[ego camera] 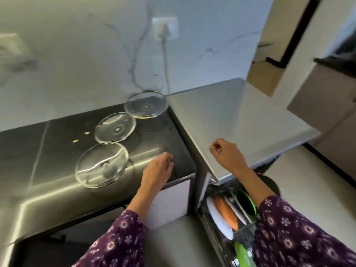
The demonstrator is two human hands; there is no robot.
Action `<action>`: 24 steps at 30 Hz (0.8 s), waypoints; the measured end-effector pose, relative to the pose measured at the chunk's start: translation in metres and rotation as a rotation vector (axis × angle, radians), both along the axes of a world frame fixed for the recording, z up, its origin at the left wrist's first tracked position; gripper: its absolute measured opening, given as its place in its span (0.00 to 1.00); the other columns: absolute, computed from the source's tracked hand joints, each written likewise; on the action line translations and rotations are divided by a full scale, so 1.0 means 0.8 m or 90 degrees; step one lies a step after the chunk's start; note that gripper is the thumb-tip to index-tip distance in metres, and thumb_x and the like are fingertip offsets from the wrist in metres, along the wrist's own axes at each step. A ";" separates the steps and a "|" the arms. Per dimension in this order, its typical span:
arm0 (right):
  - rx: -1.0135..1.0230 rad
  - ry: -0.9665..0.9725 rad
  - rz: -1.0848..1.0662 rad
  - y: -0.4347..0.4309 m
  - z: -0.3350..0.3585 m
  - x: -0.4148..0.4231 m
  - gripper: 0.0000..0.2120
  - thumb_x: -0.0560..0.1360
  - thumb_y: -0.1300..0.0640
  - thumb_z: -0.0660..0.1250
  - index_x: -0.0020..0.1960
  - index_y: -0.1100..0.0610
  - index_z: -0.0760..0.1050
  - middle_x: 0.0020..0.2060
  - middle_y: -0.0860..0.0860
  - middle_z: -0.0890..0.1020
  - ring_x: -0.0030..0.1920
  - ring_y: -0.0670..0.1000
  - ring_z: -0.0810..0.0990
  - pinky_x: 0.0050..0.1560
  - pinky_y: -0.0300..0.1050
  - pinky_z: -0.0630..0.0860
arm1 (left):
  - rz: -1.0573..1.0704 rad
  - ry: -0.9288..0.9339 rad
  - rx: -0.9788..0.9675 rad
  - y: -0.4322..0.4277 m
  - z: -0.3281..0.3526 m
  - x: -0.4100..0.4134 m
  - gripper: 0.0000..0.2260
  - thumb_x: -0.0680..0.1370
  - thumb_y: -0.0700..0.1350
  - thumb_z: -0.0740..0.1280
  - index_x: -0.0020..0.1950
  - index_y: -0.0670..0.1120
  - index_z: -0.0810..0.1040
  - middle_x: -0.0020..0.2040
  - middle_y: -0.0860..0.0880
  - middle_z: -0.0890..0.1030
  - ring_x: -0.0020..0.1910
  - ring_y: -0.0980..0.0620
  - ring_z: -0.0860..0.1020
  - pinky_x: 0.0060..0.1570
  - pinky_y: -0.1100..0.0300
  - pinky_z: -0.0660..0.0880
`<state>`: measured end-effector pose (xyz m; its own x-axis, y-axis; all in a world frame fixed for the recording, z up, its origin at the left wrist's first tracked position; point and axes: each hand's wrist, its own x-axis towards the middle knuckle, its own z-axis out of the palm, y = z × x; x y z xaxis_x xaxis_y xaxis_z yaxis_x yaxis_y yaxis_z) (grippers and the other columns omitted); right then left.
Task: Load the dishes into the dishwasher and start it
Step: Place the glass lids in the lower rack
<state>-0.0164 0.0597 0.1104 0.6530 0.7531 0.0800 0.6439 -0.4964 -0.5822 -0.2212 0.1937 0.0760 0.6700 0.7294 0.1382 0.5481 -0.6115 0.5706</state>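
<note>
Three clear glass dishes lie in a diagonal row on the dark counter: a near one [102, 165], a middle one [115, 127] and a far one [145, 106]. My left hand [158, 170] hovers over the counter just right of the near dish, fingers loosely curled, holding nothing. My right hand [227, 155] is raised over the steel worktop [240, 116], fingers loosely curled and empty. Below it the open dishwasher rack [227, 222] holds a white plate [218, 218], an orange plate [226, 212] and green plates [247, 201], partly hidden by my right sleeve.
A white cable [166, 60] runs from a wall socket [163, 27] down behind the far glass dish. Small crumbs [76, 141] lie on the dark counter. A white cabinet front [169, 201] stands left of the dishwasher. Pale floor stretches to the right.
</note>
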 end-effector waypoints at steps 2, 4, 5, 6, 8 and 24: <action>-0.011 0.068 0.037 0.048 0.002 -0.021 0.08 0.75 0.51 0.66 0.42 0.55 0.73 0.36 0.52 0.79 0.40 0.54 0.79 0.42 0.44 0.72 | 0.070 -0.011 0.003 0.026 0.003 -0.046 0.08 0.75 0.44 0.65 0.54 0.48 0.76 0.46 0.47 0.83 0.49 0.44 0.79 0.45 0.52 0.74; -0.034 0.193 0.039 0.099 0.001 -0.039 0.12 0.75 0.48 0.66 0.42 0.57 0.73 0.36 0.52 0.79 0.39 0.52 0.80 0.42 0.46 0.76 | 0.110 -0.032 0.008 0.047 0.009 -0.081 0.07 0.75 0.44 0.66 0.53 0.47 0.76 0.47 0.48 0.83 0.48 0.45 0.79 0.46 0.53 0.74; -0.042 0.271 0.030 0.121 0.000 -0.046 0.14 0.76 0.47 0.65 0.44 0.59 0.75 0.37 0.54 0.80 0.39 0.51 0.81 0.42 0.46 0.79 | 0.125 -0.034 0.009 0.055 0.013 -0.093 0.07 0.76 0.44 0.66 0.53 0.48 0.76 0.47 0.49 0.82 0.48 0.45 0.79 0.45 0.53 0.74; -0.047 0.341 0.024 0.148 0.000 -0.054 0.17 0.76 0.47 0.65 0.47 0.62 0.76 0.39 0.56 0.81 0.39 0.51 0.81 0.42 0.46 0.80 | 0.139 -0.038 0.012 0.068 0.015 -0.104 0.07 0.76 0.45 0.66 0.53 0.49 0.76 0.47 0.50 0.82 0.48 0.47 0.79 0.44 0.53 0.74; -0.049 0.437 0.008 0.198 0.000 -0.064 0.20 0.78 0.48 0.63 0.53 0.68 0.75 0.43 0.58 0.79 0.42 0.52 0.80 0.44 0.44 0.80 | 0.139 -0.047 0.023 0.096 0.016 -0.117 0.07 0.75 0.46 0.66 0.53 0.50 0.76 0.46 0.52 0.81 0.46 0.48 0.79 0.43 0.54 0.75; 0.230 0.880 -0.298 0.457 -0.063 -0.007 0.30 0.76 0.52 0.67 0.72 0.62 0.61 0.65 0.64 0.69 0.64 0.62 0.71 0.64 0.58 0.70 | -0.230 0.086 0.119 0.201 -0.009 -0.045 0.09 0.75 0.48 0.58 0.51 0.49 0.74 0.46 0.50 0.81 0.46 0.47 0.79 0.40 0.55 0.76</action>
